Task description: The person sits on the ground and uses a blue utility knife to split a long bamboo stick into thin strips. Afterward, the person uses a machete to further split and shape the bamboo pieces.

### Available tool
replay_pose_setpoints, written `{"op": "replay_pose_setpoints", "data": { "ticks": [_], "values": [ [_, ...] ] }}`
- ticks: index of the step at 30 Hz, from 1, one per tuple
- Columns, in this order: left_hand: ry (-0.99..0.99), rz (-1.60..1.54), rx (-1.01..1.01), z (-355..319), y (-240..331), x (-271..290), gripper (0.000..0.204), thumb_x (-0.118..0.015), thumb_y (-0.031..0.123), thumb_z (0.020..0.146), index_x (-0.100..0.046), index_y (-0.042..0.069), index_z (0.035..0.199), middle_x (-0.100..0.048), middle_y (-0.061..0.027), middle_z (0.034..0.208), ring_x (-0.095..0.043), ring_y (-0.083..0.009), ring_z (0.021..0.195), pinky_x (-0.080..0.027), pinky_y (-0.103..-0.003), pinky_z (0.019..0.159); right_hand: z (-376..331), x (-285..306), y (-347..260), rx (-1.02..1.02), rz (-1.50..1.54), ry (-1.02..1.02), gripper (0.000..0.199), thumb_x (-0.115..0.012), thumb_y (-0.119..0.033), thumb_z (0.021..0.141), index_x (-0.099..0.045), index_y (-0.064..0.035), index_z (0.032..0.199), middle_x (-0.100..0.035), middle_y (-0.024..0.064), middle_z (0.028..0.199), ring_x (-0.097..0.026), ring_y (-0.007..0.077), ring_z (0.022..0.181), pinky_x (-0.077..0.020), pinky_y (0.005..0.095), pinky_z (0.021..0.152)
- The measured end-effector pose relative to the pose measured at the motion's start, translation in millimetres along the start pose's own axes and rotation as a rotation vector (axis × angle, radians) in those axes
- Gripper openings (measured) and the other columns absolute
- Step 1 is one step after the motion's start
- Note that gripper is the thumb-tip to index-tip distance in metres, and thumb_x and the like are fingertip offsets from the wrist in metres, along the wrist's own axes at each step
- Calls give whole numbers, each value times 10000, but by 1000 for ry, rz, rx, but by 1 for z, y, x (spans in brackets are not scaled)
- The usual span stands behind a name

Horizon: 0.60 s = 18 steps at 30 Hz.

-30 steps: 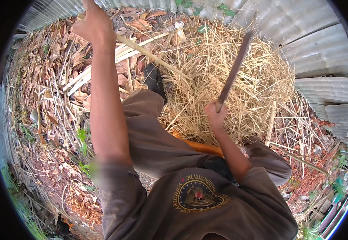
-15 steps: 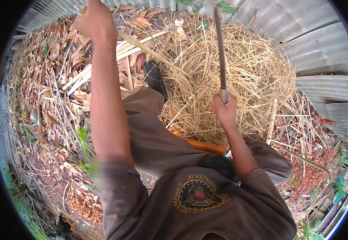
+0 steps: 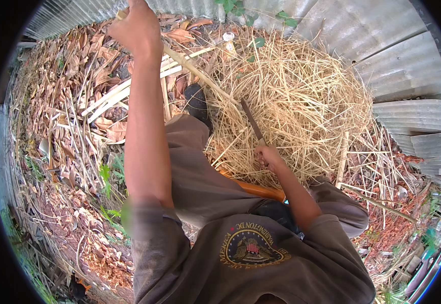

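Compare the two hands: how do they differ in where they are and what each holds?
The left hand is stretched far out with a straight arm, while the right hand stays close to the body with a bent elbow. The left hand's grip is on the top end of a long pale stick; the right hand's is on the handle of a dark blade. Stick and blade meet over the straw pile. Both hands are closed tight.

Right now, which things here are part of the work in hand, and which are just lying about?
In use:
left hand gripping the long pale stalk
right hand holding the knife, its blade against the stalk
straw pile under the cut

Lying about:
dry leaves
split pale strips
corrugated metal sheets
orange object on the lap
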<state>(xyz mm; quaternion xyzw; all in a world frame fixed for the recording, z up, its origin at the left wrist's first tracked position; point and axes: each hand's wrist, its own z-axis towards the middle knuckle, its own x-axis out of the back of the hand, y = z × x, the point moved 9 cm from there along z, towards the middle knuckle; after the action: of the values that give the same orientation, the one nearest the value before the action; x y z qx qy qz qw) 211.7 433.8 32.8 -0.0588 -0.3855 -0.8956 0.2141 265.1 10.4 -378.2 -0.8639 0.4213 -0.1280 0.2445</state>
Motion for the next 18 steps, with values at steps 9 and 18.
{"op": "replay_pose_setpoints", "data": {
  "ticks": [9,18],
  "values": [
    [-66,-373,441,-11,-20,2,522,-603,369,897,-513,-37,582,-423,-83,529,-397,-220,522,-354,-433,553,-125,-2,-187,1077,254,73,131,-547,-8,850,-467,-47,755,-450,17,572,-407,102,427,-384,258,414],
    [-59,-417,354,-3,-24,-10,449,-576,284,911,-468,-3,583,-397,-42,551,-350,-177,500,-327,-397,516,27,-14,2,217,-272,185,201,-596,-102,841,-463,-67,695,-413,11,526,-423,139,389,-365,319,367]
  ]
}}
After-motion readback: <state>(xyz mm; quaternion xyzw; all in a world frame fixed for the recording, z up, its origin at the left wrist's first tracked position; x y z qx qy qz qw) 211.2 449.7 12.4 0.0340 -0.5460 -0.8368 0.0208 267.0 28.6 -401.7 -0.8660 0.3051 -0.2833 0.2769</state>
